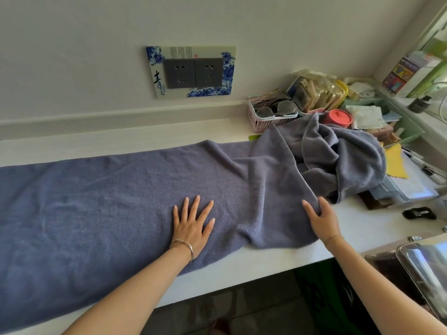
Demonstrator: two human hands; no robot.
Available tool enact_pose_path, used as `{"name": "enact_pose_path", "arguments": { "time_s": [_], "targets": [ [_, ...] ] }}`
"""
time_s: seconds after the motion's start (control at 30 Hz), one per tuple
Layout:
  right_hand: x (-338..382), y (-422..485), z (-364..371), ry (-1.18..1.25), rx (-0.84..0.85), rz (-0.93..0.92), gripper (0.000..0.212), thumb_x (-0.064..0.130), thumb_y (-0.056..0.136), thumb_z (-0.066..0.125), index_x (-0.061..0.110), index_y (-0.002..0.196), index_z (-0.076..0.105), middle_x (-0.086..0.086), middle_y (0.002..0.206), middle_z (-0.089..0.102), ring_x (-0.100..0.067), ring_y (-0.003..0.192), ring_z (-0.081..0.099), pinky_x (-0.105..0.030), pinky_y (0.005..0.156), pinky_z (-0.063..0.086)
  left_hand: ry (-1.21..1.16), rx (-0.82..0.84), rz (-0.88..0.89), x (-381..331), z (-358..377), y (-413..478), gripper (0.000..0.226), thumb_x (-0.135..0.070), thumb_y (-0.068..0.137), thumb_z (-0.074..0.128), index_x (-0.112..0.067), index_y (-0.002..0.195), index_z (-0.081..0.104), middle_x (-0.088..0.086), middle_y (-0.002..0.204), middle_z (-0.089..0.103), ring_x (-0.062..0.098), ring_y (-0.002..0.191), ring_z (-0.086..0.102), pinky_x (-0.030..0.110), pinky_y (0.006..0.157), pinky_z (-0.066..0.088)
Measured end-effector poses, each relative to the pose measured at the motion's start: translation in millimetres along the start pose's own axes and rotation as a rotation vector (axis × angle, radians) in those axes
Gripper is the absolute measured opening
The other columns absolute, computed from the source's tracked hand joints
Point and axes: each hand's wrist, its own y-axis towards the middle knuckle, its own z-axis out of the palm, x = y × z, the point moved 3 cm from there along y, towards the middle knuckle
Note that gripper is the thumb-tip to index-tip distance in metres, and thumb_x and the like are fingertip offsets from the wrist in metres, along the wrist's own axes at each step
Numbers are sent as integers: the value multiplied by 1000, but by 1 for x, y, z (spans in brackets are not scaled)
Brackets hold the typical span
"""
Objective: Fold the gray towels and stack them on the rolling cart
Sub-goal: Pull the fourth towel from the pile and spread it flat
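The white counter (278,264) runs along the wall and carries everything here. Most of it is covered by a gray towel (96,197), spread flat and lengthwise, its left end reaching past the edge of view. The towel's right end lies rumpled, and just beyond that end a second gray towel (343,155) sits in a loose heap on the counter, touching the first.

Behind the heap stands a pink basket (263,122) of small items, with a red lidded container (337,118) beside it. On the wall above the spread towel is a double socket (192,72) in a blue-flowered frame.

The left hand (192,226) lies palm down on the spread towel, fingers splayed, gripping nothing. The right hand (320,220) rests at the towel's rumpled right edge, thumb and fingers pinching a fold of the cloth.
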Motion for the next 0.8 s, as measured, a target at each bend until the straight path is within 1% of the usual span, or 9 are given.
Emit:
{"name": "enact_pose_path", "arguments": {
  "time_s": [0.1, 0.2, 0.3, 0.33, 0.4, 0.5, 0.6, 0.67, 0.8],
  "targets": [
    [11, 11, -38, 157, -99, -43, 30, 26, 90, 62, 7, 70, 50, -3, 64, 43, -13, 60, 39, -17, 56, 37, 4, -25, 50, 0, -1, -2, 82, -66, 68, -37, -41, 141, -8, 0, 158, 5, 30, 145, 3, 53, 113, -3],
    [1, 24, -58, 65, -108, -8, 33, 28, 87, 66, 0, 74, 54, -11, 66, 48, -20, 66, 44, -32, 60, 38, 18, -13, 53, 0, -6, -6, 89, -66, 53, -47, -42, 135, -22, -4, 157, -12, 24, 145, -13, 48, 113, -11],
    [-15, 27, -51, -206, -70, 56, 29, 28, 84, 69, 12, 68, 52, -7, 67, 53, -25, 68, 47, -36, 60, 35, 29, 5, 65, -3, -3, -7, 91, -67, 50, -47, -41, 135, -25, -4, 157, -16, 25, 144, -15, 49, 112, -14],
    [-17, 26, -47, -229, -49, 79, 24, 29, 84, 68, 11, 76, 56, -9, 74, 58, -26, 73, 50, -35, 65, 38, 19, 4, 63, -3, -2, -7, 92, -68, 51, -46, -40, 135, -25, -3, 157, -16, 25, 144, -15, 49, 111, -14],
    [-18, 23, -36, -228, 13, 122, 28, 32, 86, 66, 6, 93, 59, -10, 84, 60, -28, 81, 55, -33, 70, 40, 21, 3, 65, -4, -1, -7, 92, -68, 52, -46, -39, 136, -25, -2, 157, -17, 25, 144, -16, 50, 111, -15],
    [-10, 19, -26, -189, 50, 107, 28, 33, 87, 64, 6, 90, 57, -7, 76, 58, -29, 79, 56, -32, 63, 39, 25, -3, 68, -7, 0, -8, 92, -68, 53, -45, -39, 137, -24, -3, 155, -20, 25, 144, -17, 52, 109, -17],
    [14, 15, -21, -138, 112, 9, 19, 29, 89, 63, 10, 90, 60, -2, 75, 61, -20, 71, 57, -26, 58, 40, 31, 4, 54, -8, 0, -8, 92, -69, 53, -45, -40, 138, -23, -6, 154, -22, 24, 143, -18, 55, 104, -21],
    [34, 12, -12, -111, 189, -69, 10, 23, 92, 58, 14, 91, 63, 1, 78, 64, -15, 72, 58, -25, 62, 43, 29, 13, 51, -8, -1, -8, 93, -69, 51, -45, -41, 137, -24, -6, 155, -20, 24, 143, -19, 55, 103, -22],
    [79, 6, 23, 147, 240, -86, 17, 14, 98, 47, 16, 96, 64, -2, 91, 66, -14, 87, 58, -30, 83, 46, -5, -24, 45, -8, -8, -7, 94, -66, 51, -48, -40, 137, -21, -9, 157, -13, 18, 140, -25, 53, 106, -22]
  ]
}}
